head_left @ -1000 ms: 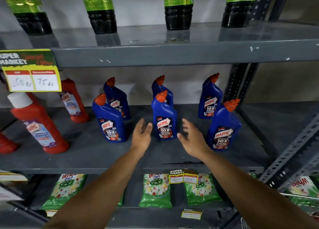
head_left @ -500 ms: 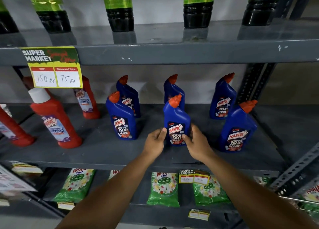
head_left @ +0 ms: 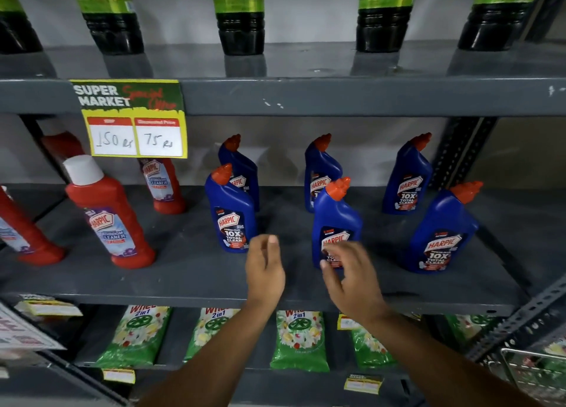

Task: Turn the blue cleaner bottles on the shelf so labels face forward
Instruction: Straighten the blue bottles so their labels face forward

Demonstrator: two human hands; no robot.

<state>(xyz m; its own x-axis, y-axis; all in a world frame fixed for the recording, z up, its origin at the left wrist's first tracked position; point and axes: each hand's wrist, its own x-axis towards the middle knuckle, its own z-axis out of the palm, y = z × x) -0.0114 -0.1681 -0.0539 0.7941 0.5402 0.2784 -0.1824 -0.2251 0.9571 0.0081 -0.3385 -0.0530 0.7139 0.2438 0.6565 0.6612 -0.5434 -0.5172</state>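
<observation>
Several blue cleaner bottles with orange caps stand on the grey middle shelf [head_left: 190, 271], in a front row and a back row, labels toward me. The front middle bottle [head_left: 335, 219] stands upright just beyond my right hand [head_left: 349, 275], whose spread fingers cover its lower label without gripping it. My left hand [head_left: 265, 268] hovers open between that bottle and the front left bottle [head_left: 231, 210], touching neither. The front right bottle [head_left: 441, 232] stands apart. Three more bottles [head_left: 407, 176] stand behind.
Red bathroom cleaner bottles [head_left: 107, 213] stand at the shelf's left. A yellow price sign [head_left: 134, 121] hangs from the upper shelf, which holds green-labelled dark bottles [head_left: 240, 14]. Green detergent packs [head_left: 298, 339] lie on the lower shelf. A metal upright [head_left: 520, 321] runs at the right.
Both hands held the front middle bottle half a second ago; now they have let go and drawn back, the left one shifting left. The view has panned left and closer.
</observation>
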